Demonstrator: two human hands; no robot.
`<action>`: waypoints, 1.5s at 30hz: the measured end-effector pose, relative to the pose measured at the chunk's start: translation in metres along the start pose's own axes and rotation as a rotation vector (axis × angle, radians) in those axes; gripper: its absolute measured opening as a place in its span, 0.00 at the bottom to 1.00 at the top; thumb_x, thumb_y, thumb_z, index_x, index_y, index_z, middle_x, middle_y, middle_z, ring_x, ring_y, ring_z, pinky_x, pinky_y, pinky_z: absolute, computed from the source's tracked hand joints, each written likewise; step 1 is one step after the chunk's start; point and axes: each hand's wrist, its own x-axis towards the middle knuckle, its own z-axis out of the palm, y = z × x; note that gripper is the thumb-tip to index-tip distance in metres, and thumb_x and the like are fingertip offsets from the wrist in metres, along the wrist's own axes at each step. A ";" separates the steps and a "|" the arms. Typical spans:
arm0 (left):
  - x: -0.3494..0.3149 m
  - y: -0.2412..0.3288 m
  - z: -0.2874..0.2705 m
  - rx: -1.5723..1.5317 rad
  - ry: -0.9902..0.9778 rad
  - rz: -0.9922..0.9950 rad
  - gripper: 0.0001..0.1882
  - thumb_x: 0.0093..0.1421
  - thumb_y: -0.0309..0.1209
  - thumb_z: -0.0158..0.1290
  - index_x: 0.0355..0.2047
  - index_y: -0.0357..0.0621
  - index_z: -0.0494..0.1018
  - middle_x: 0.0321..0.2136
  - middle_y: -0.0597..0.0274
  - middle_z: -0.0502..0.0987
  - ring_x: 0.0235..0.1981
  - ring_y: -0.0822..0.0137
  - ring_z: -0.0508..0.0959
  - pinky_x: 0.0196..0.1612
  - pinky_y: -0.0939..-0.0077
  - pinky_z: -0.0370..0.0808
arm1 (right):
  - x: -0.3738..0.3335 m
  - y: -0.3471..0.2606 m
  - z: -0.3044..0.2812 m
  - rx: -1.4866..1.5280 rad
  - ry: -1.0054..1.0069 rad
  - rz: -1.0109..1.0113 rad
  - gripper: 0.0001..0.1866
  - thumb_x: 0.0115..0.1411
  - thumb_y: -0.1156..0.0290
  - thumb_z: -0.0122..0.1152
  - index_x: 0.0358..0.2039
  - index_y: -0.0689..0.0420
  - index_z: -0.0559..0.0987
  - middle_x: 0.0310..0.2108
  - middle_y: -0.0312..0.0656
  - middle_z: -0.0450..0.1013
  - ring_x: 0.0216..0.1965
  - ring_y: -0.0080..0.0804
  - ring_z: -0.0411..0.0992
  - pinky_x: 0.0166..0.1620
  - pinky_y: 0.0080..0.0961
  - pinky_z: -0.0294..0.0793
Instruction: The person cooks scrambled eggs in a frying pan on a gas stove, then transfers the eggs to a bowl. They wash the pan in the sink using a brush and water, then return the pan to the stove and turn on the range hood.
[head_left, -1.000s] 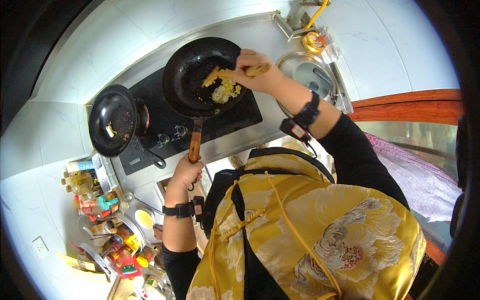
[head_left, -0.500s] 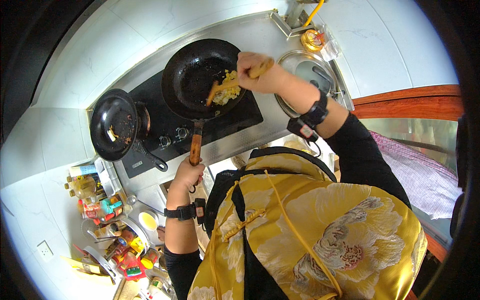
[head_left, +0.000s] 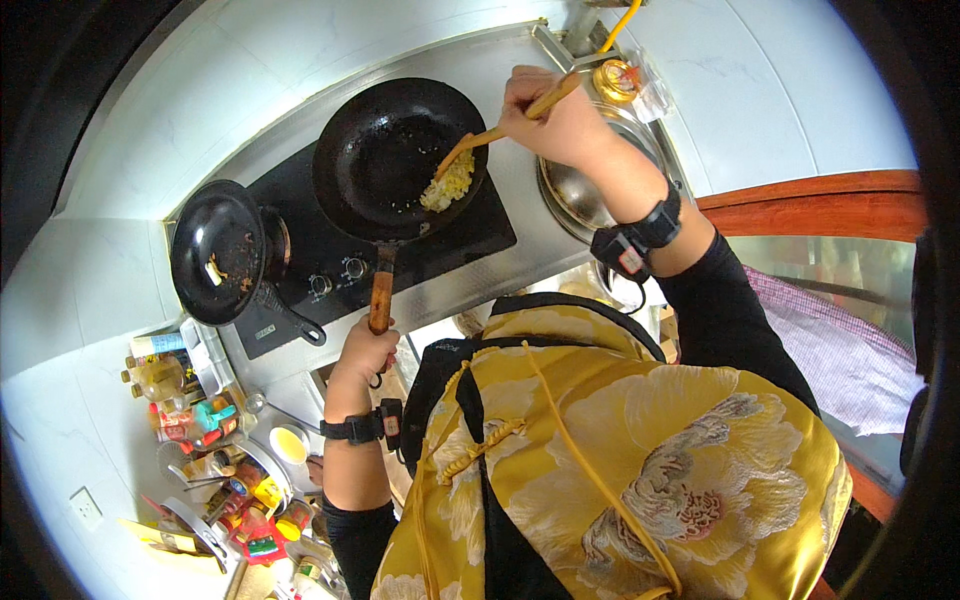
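A dark wok (head_left: 370, 160) sits over the right side of the black stove. My left hand (head_left: 368, 348) is closed round the end of its wooden handle (head_left: 381, 290). Above the wok's right rim, my right hand (head_left: 548, 118) grips a wooden spatula (head_left: 490, 136). The spatula's blade slants down to a clump of yellow and white food, like scrambled egg (head_left: 450, 186), at the right of the wok. Its tip touches the upper left edge of the clump.
A smaller black frying pan (head_left: 205, 230) with scraps in it rests on the stove's left (head_left: 265, 325). Right of the wok stands a round metal pan (head_left: 580, 190). Bottles and jars (head_left: 160, 378) crowd the lower left, beside a bowl of something yellow (head_left: 290, 444).
My right hand has moved up and right, bringing the spatula's blade to the right across the wok. The food sits more bunched together. My left hand keeps its hold on the handle.
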 end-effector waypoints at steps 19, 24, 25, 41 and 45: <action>0.000 0.002 0.002 -0.015 -0.018 0.000 0.18 0.52 0.29 0.52 0.44 0.41 0.68 0.18 0.64 0.70 0.14 0.71 0.70 0.18 0.77 0.66 | 0.020 -0.010 -0.001 0.119 -0.099 0.048 0.11 0.46 0.66 0.62 0.21 0.60 0.72 0.20 0.44 0.68 0.25 0.41 0.69 0.30 0.32 0.68; 0.000 0.002 0.003 -0.050 -0.015 -0.033 0.18 0.52 0.28 0.52 0.44 0.42 0.68 0.18 0.64 0.70 0.14 0.71 0.70 0.18 0.77 0.66 | 0.017 -0.001 0.017 0.119 -0.132 -0.019 0.11 0.47 0.66 0.61 0.20 0.60 0.72 0.20 0.45 0.68 0.24 0.42 0.68 0.29 0.33 0.67; 0.001 0.001 0.003 -0.055 -0.017 -0.019 0.18 0.51 0.29 0.53 0.44 0.40 0.68 0.18 0.64 0.71 0.14 0.71 0.70 0.18 0.77 0.66 | 0.018 0.001 0.023 0.123 -0.131 -0.045 0.13 0.47 0.62 0.61 0.21 0.59 0.74 0.21 0.46 0.71 0.25 0.44 0.70 0.30 0.35 0.69; 0.003 0.001 0.006 -0.039 -0.010 -0.010 0.18 0.51 0.27 0.52 0.44 0.39 0.69 0.19 0.63 0.71 0.15 0.70 0.71 0.19 0.76 0.67 | 0.033 0.016 0.051 0.179 -0.040 0.065 0.10 0.48 0.68 0.60 0.19 0.61 0.71 0.21 0.43 0.67 0.24 0.39 0.68 0.29 0.32 0.66; 0.004 -0.001 0.006 -0.057 -0.009 -0.014 0.18 0.51 0.27 0.52 0.44 0.39 0.69 0.19 0.63 0.71 0.15 0.70 0.70 0.19 0.76 0.67 | 0.035 0.012 0.059 0.196 0.024 0.132 0.10 0.48 0.68 0.60 0.19 0.61 0.71 0.21 0.42 0.67 0.25 0.38 0.68 0.30 0.31 0.67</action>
